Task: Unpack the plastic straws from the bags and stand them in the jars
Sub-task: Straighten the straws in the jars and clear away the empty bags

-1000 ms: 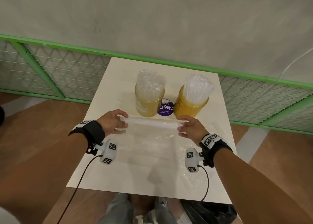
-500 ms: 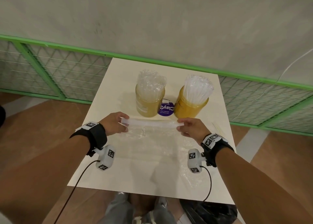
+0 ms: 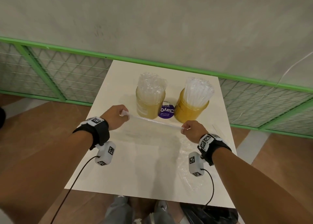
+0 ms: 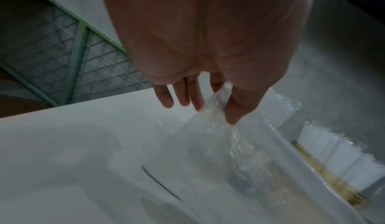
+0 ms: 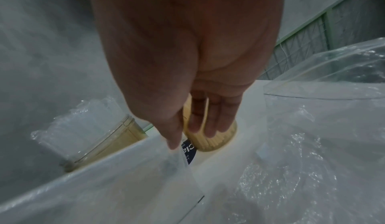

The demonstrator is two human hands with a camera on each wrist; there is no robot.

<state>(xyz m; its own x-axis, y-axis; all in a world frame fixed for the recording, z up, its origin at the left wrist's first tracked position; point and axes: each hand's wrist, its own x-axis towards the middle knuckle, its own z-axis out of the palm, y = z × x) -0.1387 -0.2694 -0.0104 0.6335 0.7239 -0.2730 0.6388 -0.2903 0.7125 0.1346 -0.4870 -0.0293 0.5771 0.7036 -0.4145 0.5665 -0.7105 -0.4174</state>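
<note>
An empty clear plastic bag (image 3: 154, 122) is stretched taut between my hands, just in front of the jars. My left hand (image 3: 116, 115) pinches its left corner between thumb and finger, as the left wrist view shows (image 4: 216, 109). My right hand (image 3: 191, 129) pinches the right corner (image 5: 177, 143). Two amber jars stand at the back of the white table (image 3: 118, 173). The left jar (image 3: 149, 105) holds straws under crinkled clear plastic (image 3: 150, 84). The right jar (image 3: 191, 108) holds a bare bundle of clear straws (image 3: 198, 89).
A purple round label (image 3: 166, 111) lies between the jars. Another crumpled clear bag (image 3: 191, 164) lies on the table's right side under my right wrist. A green mesh fence (image 3: 67, 74) and a grey wall stand behind the table. A dark bag (image 3: 211, 213) sits on the floor.
Both hands have risen and pulled apart, the left one moving farther back. The bag's top edge has gone from a loose wide band to a thin taut line.
</note>
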